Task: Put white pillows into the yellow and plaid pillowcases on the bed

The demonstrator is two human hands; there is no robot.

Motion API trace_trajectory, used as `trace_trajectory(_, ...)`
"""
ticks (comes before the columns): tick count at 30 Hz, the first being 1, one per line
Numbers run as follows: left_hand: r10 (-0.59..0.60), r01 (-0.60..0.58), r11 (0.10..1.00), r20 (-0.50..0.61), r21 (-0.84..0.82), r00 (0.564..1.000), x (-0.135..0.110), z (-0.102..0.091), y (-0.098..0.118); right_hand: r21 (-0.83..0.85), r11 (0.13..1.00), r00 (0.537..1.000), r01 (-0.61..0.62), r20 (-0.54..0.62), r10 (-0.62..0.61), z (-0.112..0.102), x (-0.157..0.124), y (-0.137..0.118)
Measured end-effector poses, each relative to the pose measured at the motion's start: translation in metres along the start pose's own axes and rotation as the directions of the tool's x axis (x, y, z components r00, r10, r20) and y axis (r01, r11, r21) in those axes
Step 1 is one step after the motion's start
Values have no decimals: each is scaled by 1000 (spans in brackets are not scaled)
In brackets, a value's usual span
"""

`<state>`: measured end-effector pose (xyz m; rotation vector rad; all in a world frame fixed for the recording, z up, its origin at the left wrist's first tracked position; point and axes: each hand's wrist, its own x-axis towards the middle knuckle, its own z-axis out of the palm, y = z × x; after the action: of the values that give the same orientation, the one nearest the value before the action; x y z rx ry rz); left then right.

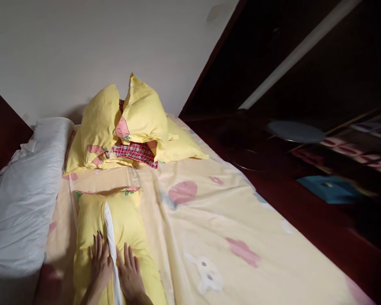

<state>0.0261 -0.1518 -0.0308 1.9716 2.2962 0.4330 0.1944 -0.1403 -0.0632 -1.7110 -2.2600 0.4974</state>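
Note:
A yellow pillow [127,224] with carrot prints at its far corners lies lengthwise in front of me on the bed. Down its middle runs a white strip [110,235], which looks like an opening or lining in the cover. My left hand [100,260] rests flat on the pillow just left of this strip, fingers stretched forward. On the other side, my right hand [130,269] also lies flat with its fingers apart. Both palms touch the fabric and neither hand grips anything. The pillow's near end runs out of view.
Yellow pillows [146,110] are piled against the wall, with red plaid cloth [136,151] showing between them. A white folded quilt [25,186] lies along the left side. The cream printed sheet [209,220] covers the bed. Beyond its right edge are a round stool [296,130] and a blue object [328,189].

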Motion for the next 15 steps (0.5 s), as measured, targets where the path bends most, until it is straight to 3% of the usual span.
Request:
trace_trajectory(3,47,-46,994,-4,99,999,1,14,15,-58,996,997,67,39,-65,16,4,-8)
trace_trajectory(6,51,-46,994,-55,95,997,6,0,14,-62,995,996,78,-30,-80,6,-1,1)
trace_trajectory(9,50,-49,999,-143,17,988,-7,-9,10,-46,990,983,136,-116,-140,16,-34,10)
trace_trajectory(12,57,-58,998,-187,4,981,-37,15,12,-71,986,976,149,-150,-158,55,-70,10)
trace_trajectory(15,63,-58,997,-123,44,990,-44,40,13,-67,984,982,166,-75,-171,70,-67,3)
